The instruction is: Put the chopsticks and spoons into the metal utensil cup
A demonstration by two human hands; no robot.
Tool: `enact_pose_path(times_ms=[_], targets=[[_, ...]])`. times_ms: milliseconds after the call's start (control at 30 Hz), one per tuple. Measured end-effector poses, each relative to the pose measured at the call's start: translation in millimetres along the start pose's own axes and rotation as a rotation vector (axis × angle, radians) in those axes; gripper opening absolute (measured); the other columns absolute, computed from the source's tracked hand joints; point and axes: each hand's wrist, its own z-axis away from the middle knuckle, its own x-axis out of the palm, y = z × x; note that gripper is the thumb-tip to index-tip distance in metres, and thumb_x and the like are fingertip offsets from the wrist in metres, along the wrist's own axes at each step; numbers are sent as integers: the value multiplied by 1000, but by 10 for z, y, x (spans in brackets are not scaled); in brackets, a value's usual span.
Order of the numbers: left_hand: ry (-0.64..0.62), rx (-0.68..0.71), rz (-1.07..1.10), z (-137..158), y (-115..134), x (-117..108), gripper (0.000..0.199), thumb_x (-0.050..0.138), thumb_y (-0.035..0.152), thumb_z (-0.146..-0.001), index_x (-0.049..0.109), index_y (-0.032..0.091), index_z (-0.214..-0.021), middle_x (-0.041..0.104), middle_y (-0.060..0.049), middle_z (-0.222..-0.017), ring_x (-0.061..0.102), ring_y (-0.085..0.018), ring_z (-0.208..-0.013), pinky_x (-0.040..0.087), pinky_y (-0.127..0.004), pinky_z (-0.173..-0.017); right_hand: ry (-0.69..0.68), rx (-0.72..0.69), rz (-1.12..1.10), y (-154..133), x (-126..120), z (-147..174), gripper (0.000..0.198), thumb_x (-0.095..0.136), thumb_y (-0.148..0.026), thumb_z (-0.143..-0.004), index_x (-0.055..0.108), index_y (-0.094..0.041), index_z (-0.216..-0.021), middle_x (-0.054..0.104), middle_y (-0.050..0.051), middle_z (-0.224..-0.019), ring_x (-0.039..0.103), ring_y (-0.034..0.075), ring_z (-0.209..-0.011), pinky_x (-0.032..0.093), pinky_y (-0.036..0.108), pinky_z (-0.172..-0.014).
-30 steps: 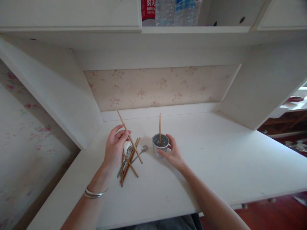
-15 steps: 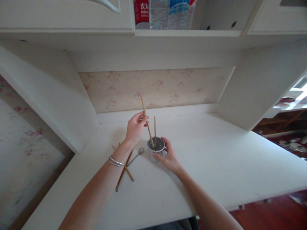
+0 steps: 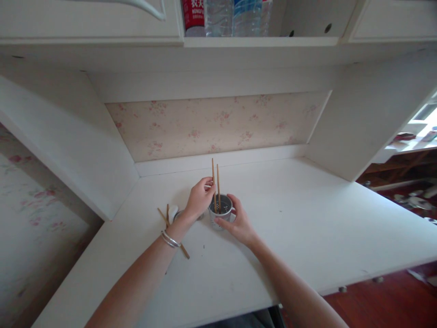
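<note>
My left hand [image 3: 200,199] pinches a wooden chopstick [image 3: 213,169], its lower end inside a small grey metal cup [image 3: 213,221] with holes in its bottom. Another chopstick [image 3: 219,180] stands in the cup close beside it, nearly upright. My right hand [image 3: 241,224] is wrapped around the cup's right side, thumb at the front. Left of the cup, loose chopsticks [image 3: 185,252] lie crossed on the table, partly under my left forearm. Near them is a pale spoon-like piece [image 3: 173,212], mostly covered by my wrist.
The white desktop [image 3: 300,218] stretches to the right. Upright side panels [image 3: 362,118] close it in left and right. Overhead, a shelf [image 3: 259,42] holds several bottles [image 3: 218,18]. Flowered wallpaper [image 3: 221,123] covers the back.
My left hand has come down toward the cup, lowering its chopstick and bringing it more upright beside the other one. My right hand stays on the cup. The view has shifted slightly.
</note>
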Motion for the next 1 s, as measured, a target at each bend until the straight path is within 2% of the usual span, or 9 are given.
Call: enact_pose_path(times_ms=[100,367,500,700,1000], targets=[[-7,-1,-9,22,-13,3,27,60,31,-78,61,17,-102,68,-7,-90,65,-17,-79,52,-29,-75,1,7,5,0,0,0,80,77,-37,-65,36,-27,-133,49,10,-131,56,25,-109,46,43,-93],[20,-15,-40,58,-7,5,22,59,33,-79,64,17,-93,69,-7,-86,64,-17,-78,50,-30,-76,-7,9,13,-31,-8,4,79,77,-38,-66,36,-26,-132,50,10,-131,56,25,-109,46,43,-93],[34,-37,-29,49,31,4,23,60,36,-78,66,18,-91,70,-7,-87,65,-18,-80,49,-30,-76,-13,5,11,-46,-14,5,79,76,-37,-66,36,-26,-132,50,10,-131,56,25,-111,46,43,-94],[-11,-32,-48,71,17,-1,25,58,39,-80,67,18,-90,71,-7,-88,65,-19,-80,49,-30,-76,-5,3,15,-28,-12,5,78,77,-37,-65,37,-27,-132,49,10,-132,55,26,-111,46,43,-94],[29,-14,-83,71,51,-3,25,58,39,-81,67,18,-90,71,-6,-88,65,-18,-80,49,-30,-76,-17,20,16,-27,-12,1,80,77,-36,-66,35,-25,-133,49,10,-132,56,25,-110,46,42,-93]])
